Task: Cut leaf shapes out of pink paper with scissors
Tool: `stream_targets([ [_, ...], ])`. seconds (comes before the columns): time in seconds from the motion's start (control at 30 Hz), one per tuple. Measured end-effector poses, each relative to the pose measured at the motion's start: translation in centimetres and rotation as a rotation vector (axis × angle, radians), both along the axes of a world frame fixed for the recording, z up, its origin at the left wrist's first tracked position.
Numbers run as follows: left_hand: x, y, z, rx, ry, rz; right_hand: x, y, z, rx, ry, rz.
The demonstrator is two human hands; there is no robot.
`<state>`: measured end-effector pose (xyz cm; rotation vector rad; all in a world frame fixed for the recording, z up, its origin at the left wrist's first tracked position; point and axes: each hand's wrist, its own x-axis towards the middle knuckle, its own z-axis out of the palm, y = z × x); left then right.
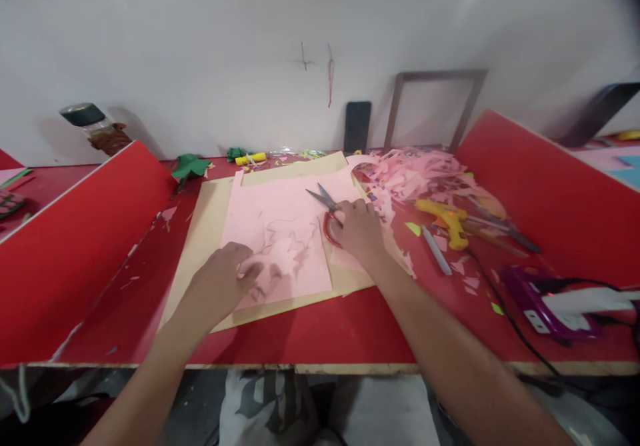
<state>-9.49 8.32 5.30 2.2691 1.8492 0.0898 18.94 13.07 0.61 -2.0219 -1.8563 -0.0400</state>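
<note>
My left hand [223, 276] pinches the left end of a pink paper cutout [287, 243] with a jagged, wavy outline. The cutout casts a shadow on the pink sheet [280, 199] under it, so at least part of it is raised. Scissors [329, 201] with red handles are in my right hand [361, 225], at the right side of the sheet, their blades apart and pointing to the upper left. Beneath the pink sheet lies a larger cream-coloured board or sheet [200, 233]. My fingers partly hide the scissor handles and the cutout's left end.
Pink paper strips [420, 173] heap at the back right. Nearby lie a yellow glue gun [445, 219], a glue stick or white pen [436, 251] and a purple power strip [547, 306] with cables. Red panels [90, 253] flank the table; a phone [357, 126] leans on the wall.
</note>
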Motion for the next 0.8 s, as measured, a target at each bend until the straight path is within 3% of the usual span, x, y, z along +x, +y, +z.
stream_targets([
  [0.1,-0.7,-1.0,0.1,-0.042,-0.036,0.034,0.0,0.0,0.0,0.005,0.003,0.002],
  [0.27,0.0,-2.0,-0.5,0.042,0.029,0.006,-0.1,-0.1,0.0,0.011,0.001,0.0],
  [0.47,0.8,-1.8,-0.2,-0.075,0.074,0.075,0.0,-0.1,0.0,0.001,-0.003,-0.002],
  [0.8,0.5,-1.6,-0.6,-0.088,-0.16,0.055,-0.1,-0.1,0.0,0.016,-0.006,-0.001],
])
